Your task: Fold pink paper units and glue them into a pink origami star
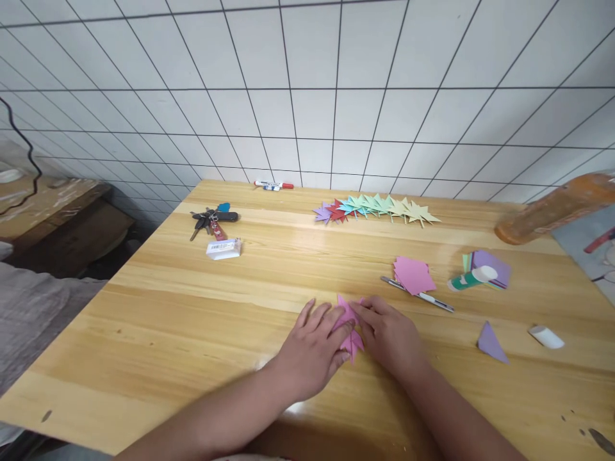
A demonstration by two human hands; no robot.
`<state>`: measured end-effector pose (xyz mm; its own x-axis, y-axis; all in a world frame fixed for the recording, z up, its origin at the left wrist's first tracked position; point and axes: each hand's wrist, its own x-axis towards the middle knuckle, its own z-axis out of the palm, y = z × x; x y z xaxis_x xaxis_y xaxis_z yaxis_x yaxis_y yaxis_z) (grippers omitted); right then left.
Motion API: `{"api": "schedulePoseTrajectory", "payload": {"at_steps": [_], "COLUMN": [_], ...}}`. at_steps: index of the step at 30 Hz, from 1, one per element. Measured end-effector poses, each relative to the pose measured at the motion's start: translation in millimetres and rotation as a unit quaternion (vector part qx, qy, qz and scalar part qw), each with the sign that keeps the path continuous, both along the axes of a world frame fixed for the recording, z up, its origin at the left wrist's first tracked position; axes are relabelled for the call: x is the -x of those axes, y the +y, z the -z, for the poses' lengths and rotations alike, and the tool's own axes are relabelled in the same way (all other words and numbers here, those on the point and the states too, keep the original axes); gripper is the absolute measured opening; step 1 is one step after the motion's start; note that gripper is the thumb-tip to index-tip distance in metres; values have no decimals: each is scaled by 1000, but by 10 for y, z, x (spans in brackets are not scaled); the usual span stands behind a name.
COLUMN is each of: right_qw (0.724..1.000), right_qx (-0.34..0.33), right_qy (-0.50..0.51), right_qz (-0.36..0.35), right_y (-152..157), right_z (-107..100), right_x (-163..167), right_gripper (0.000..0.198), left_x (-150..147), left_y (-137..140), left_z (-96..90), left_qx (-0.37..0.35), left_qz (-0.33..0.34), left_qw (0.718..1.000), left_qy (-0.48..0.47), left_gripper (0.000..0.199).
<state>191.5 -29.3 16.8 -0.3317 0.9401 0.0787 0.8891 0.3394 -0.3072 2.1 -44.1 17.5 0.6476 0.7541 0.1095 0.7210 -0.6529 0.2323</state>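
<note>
on the wooden table (192,333), folded pink paper (354,343) shows sharp points.

1. Folded paper (355,343): pink.
2. Square sheets (414,275): pink.
3. Paper leaves (378,205): purple, red, blue, mint, cream.
4. Worktop (168,320): honey-yellow, wood-grained.
5. Wall (312,48): white, dark grid lines.
6. Glue stick (465,280): green and white.

A white tile wall (312,112), dark-jointed — below it, a pale wooden table (168,326) with a faint shine
</note>
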Motion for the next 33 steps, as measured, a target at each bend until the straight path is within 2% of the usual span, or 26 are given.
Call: {"api": "schedulePoseTrajectory", "payload": {"at_steps": [13, 23, 28, 33], "right_qw": [998, 998, 994, 993], "right_qx": [48, 31, 11, -26], "right_qy": [2, 16, 99, 116], "right_qz": [39, 53, 55, -5], "right_y": [58, 49, 52, 47], "right_z": [-69, -16, 3, -13], "right_x": [43, 34, -48, -134], "right_gripper": [25, 27, 26, 27], "left_x": [23, 23, 84, 165], "left_y": [18, 17, 75, 147], "left_z": [-32, -18, -32, -102], "left_qx": [13, 4, 4, -3], "left_qz": [11, 11, 26, 6], "left_qw": [1000, 1000, 1000, 998], "left_qy": [10, -6, -16, -59], "left_gripper": [43, 43, 41, 54]}}
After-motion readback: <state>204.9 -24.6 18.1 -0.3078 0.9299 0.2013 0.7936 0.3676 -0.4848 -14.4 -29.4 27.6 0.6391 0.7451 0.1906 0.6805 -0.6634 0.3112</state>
